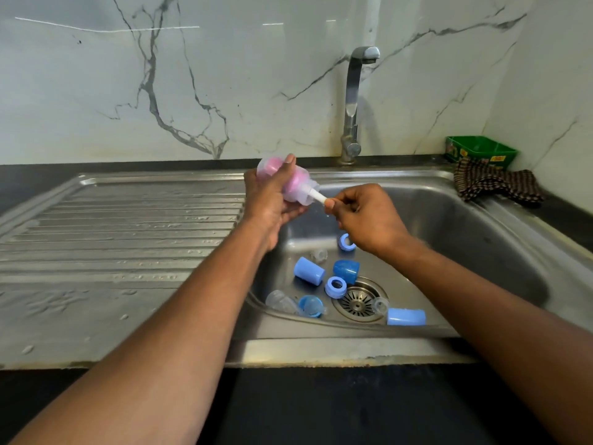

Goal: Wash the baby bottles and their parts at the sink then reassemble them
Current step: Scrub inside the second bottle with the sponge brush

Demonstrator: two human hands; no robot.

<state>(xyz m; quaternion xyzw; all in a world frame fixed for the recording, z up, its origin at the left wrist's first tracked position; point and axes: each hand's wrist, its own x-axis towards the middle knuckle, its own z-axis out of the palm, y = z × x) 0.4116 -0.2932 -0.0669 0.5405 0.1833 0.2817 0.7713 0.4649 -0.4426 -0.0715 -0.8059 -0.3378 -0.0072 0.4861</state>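
While the left hand [271, 200] grips it, the bottle [290, 184] lies tilted, mouth pointing lower right.

A home kitchen: steel sink [481, 220] with ribbed drainboard [122, 239], tap [353, 104], marble-look backsplash [192, 75].

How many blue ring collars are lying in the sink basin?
2. One blue ring lies below the right hand, which partly covers it. The other blue ring lies beside the drain. More may be hidden.
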